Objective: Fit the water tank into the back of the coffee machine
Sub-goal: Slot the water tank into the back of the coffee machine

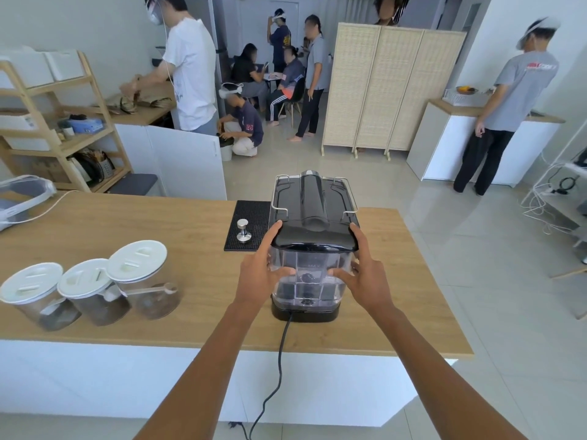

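Clear water tank (pixel 309 274) pinched btwn left hand (pixel 259 274) & right hand (pixel 365 277) grip.

The clear water tank (pixel 309 274) carries 1 legible marking: the word "MAX", faint, moulded on its near wall just below the black lid. A grey T-shirt (pixel 524 90) worn by a person standing at the far right shows a red-and-white chest print; its lettering is too blurred to read. No other text is legible.
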`<state>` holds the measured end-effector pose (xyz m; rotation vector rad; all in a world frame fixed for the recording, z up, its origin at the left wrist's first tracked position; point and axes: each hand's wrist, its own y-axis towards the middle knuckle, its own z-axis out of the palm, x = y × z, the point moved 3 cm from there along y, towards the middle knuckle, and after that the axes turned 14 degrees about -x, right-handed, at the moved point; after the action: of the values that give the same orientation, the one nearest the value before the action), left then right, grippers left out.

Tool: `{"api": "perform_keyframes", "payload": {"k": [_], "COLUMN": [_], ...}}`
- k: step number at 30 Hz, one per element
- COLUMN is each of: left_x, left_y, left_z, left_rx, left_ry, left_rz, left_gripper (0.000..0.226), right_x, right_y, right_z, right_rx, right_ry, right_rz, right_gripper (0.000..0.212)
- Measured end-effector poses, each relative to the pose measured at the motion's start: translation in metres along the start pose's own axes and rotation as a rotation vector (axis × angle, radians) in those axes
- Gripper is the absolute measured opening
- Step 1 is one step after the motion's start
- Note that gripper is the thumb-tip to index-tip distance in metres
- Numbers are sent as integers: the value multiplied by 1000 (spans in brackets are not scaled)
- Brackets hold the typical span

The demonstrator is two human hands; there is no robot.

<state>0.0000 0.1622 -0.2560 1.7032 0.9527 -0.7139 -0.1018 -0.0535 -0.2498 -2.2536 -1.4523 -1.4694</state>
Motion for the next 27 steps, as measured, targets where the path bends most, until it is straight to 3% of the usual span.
{"api": "perform_keyframes", "payload": {"k": [12, 21, 27], "left_x": [-1, -14, 9], "left_y": [0, -10, -20], "left_z": [-2, -16, -21], "left_rx": [90, 28, 195], "left_ry": [184, 337, 452], "left_rz": [-37, 2, -90], "left_gripper": [115, 102, 106], "right_x": [9, 0, -17], "right_y": [-7, -2, -8], "right_z": [-8, -15, -20], "right_rx": [-1, 2, 18], "right_ry": [-189, -342, -492], "right_rz": [-100, -178, -165], "right_gripper": [115, 109, 109]}}
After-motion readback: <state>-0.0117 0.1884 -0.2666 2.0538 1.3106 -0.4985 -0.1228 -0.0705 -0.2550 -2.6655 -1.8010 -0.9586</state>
